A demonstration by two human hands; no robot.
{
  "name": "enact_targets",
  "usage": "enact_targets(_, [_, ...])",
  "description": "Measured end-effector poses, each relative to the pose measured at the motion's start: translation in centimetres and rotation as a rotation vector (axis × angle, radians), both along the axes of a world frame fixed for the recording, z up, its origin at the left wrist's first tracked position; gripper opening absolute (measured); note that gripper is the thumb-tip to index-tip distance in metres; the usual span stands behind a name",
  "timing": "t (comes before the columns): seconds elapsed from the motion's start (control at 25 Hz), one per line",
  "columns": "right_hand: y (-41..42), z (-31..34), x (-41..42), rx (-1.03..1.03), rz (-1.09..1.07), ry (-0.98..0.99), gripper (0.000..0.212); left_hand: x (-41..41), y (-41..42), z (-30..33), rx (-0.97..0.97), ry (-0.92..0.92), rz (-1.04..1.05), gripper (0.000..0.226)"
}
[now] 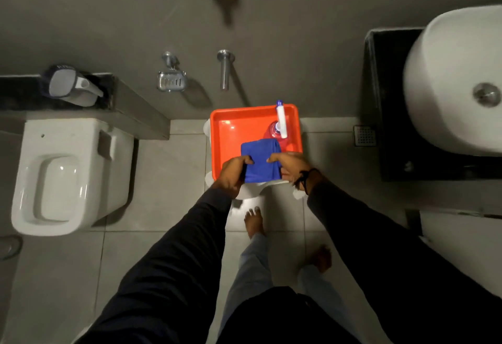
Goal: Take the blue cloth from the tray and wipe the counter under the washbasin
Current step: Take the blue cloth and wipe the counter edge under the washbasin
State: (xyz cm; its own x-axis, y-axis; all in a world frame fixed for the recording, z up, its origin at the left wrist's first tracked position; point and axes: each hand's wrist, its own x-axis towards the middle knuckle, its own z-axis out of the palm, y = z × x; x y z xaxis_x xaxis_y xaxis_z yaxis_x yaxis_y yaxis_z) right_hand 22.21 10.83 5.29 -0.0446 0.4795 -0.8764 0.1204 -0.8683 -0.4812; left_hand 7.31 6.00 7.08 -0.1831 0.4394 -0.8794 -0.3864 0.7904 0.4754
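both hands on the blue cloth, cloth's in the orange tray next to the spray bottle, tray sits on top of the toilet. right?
Not quite. The head view shows the orange tray on a white stool on the floor, with the toilet well apart from it. The rest holds: the left hand and right hand grip the blue cloth beside the spray bottle.

One orange tray (231,123) is being shown, with one blue cloth (260,160) and one spray bottle (279,123) being counted in it. Two hands are being seen at the cloth, a left hand (233,174) and a right hand (289,165), and two bare feet (254,221) are being counted on the floor. One toilet (68,175), one white washbasin (456,83), one black counter (385,99), one wall spout (225,69), one soap holder (171,80) and one floor drain (364,135) are being counted.
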Motion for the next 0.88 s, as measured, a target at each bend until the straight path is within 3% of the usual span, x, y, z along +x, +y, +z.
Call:
enact_targets(0.12, [-1.9, 3.2, 5.8, 0.025, 0.003, 0.034, 0.017, 5.0, -1.4, 2.7, 0.030, -0.132, -0.013, 0.044])
enact_targets(0.28, [-4.1, 6.2, 15.1, 0.120, -0.018, 0.019, 0.023, 13.6, -3.5, 5.3, 0.075, -0.212, -0.045, 0.036])
enact_targets(0.4, [-5.1, 7.3, 21.4, 0.225, -0.117, -0.041, 0.021, 20.2, -4.0, 6.2, 0.154, -0.058, -0.131, 0.031])
enact_targets(0.56, [-5.4, 7.4, 27.6, 0.327, -0.241, -0.225, 0.049, 26.7, -2.9, 6.9, 0.242, -0.002, -0.220, 0.035])
enact_targets(0.88, [-3.3, 4.6, 32.2, 0.387, -0.455, -0.378, 0.044, 32.4, 1.1, 3.2, 0.248, 0.204, -0.352, 0.031])
